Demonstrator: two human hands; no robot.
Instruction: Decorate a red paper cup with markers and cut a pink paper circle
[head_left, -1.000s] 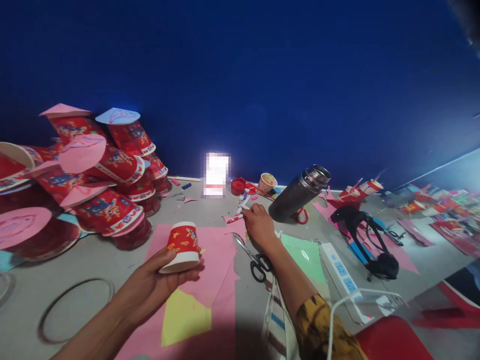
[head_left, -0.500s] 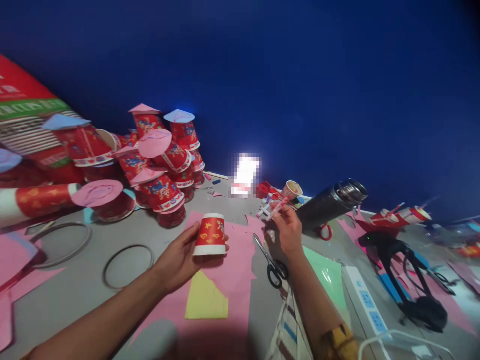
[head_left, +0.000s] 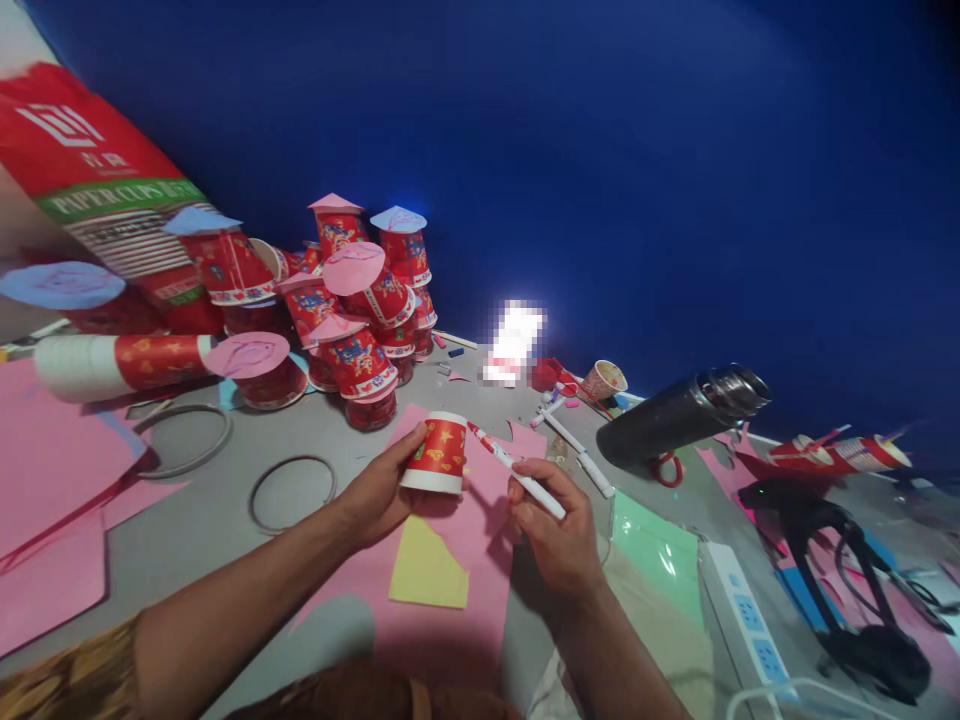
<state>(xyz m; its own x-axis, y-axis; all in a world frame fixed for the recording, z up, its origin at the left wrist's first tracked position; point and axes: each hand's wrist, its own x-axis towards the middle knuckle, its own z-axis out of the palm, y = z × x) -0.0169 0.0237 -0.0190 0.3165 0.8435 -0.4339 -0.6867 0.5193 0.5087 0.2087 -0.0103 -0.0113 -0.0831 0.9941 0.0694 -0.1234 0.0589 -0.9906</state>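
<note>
My left hand grips an upside-down red paper cup with gold figures and a white rim, held over the pink paper. My right hand is closed around a white marker with a red cap. The marker's red end points at the cup, a little to its right. A yellow paper piece lies on the pink sheet below the cup.
A pile of red cups with pink and blue paper discs stands at the back left. Wire rings lie left. A dark flask, loose markers, green sheet, power strip and black headset lie right.
My right hand picked a marker from the far pile and drew back toward the cup. The view swung left, showing more cups and a printed box.
</note>
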